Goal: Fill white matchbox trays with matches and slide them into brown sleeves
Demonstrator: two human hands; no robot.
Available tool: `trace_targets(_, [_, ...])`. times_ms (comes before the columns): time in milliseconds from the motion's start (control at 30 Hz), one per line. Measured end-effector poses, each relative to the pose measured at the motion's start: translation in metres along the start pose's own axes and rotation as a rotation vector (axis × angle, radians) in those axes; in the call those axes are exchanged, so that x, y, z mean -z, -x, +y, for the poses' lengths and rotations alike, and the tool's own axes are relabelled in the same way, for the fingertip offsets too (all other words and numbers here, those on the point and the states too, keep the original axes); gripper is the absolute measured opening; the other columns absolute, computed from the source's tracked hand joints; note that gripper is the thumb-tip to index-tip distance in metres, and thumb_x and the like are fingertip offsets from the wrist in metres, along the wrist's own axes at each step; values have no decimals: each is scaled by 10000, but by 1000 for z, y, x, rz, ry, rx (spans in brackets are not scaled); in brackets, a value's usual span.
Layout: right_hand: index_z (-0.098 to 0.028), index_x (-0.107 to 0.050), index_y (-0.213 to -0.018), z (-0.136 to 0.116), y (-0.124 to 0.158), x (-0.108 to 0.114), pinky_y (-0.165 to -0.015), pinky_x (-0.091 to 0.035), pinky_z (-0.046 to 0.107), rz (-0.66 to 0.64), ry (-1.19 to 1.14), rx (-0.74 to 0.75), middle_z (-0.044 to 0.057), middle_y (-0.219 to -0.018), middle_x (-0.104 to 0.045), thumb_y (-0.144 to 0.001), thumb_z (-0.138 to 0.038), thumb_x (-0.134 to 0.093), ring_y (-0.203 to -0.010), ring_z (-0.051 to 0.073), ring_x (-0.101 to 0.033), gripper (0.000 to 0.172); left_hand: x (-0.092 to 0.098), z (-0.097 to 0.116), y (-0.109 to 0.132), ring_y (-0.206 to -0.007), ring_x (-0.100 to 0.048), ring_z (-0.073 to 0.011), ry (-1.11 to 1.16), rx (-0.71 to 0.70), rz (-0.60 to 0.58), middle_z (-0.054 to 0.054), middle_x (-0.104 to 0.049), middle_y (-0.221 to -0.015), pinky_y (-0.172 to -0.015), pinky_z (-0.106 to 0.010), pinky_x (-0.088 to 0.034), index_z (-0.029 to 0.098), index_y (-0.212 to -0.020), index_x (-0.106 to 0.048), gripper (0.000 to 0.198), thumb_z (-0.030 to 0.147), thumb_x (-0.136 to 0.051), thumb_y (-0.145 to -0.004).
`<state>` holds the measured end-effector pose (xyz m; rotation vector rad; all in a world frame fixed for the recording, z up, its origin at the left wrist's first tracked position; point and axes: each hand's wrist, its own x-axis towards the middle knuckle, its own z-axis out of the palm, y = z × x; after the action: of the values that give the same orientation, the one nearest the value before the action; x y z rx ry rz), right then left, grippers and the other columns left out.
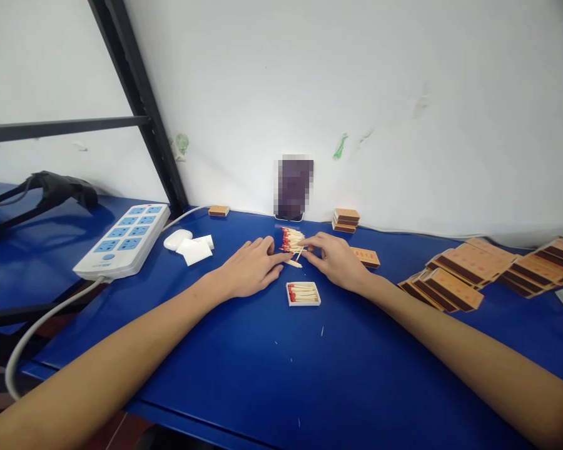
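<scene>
A loose pile of red-tipped matchsticks (291, 240) lies on the blue table, their heads mostly to the left. My left hand (252, 267) rests palm down at its near left side, fingers apart, the index fingertip touching the nearest matchsticks. From the right, my right hand (336, 259) reaches in with thumb and index finger closed around matchstick ends at the pile's edge; how many is hidden. Just nearer to me sits a white matchbox tray (304, 304), partly filled with matchsticks, heads left. An orange matchbox sleeve (368, 257) lies behind my right hand, partly covered by it.
Stacked matchboxes (346, 219) and a single matchbox (219, 211) stand by the wall. Flat matchbox sleeves (455, 281) spread along the right. At left are a power strip (126, 240), white papers (196, 250) and a white case (177, 240). A phone (294, 187) leans on the wall.
</scene>
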<state>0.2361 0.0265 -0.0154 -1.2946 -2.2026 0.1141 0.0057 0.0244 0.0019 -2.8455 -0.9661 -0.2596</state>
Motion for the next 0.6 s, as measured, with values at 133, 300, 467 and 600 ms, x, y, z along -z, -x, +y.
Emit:
trace_targets(133, [-201, -676, -1007, 0, 1, -2, -688, -442, 291, 8, 1, 14, 39, -865, -636, -872, -246, -553, -716, 158, -570, 189, -1, -1, 1, -862, -459, -193, 41, 3, 8, -66, -454, -1004, -784, -347, -381, 285, -1304, -493, 382, 343, -314, -972])
trace_targets(300, [-202, -691, -983, 1, 0, -2, -668, -444, 293, -3, 18, 12, 42, -843, -643, -876, -255, -541, -716, 165, -577, 191, -1, -3, 0, -879, -455, -193, 120, 12, -1, -60, -452, -996, -786, -342, -370, 284, -1276, -522, 371, 339, -326, -966])
trace_targets(467, [-210, -694, -956, 3, -3, -2, -693, -451, 308, 9, 25, 25, 45, -857, -649, -875, -261, -543, -751, 178, -595, 179, -2, -4, -3, -892, -454, -199, 249, 67, -49, -56, -453, -1021, -778, -346, -362, 312, -1303, -502, 389, 340, -346, -947])
trace_targets(600, [-212, -689, -957, 5, -4, -2, -679, -446, 299, 14, 27, 40, 43, -856, -641, -888, -263, -531, -735, 170, -588, 180, -1, -3, -4, -889, -456, -202, 318, 98, -71, -52, -468, -993, -788, -359, -356, 319, -1317, -498, 407, 327, -348, -939])
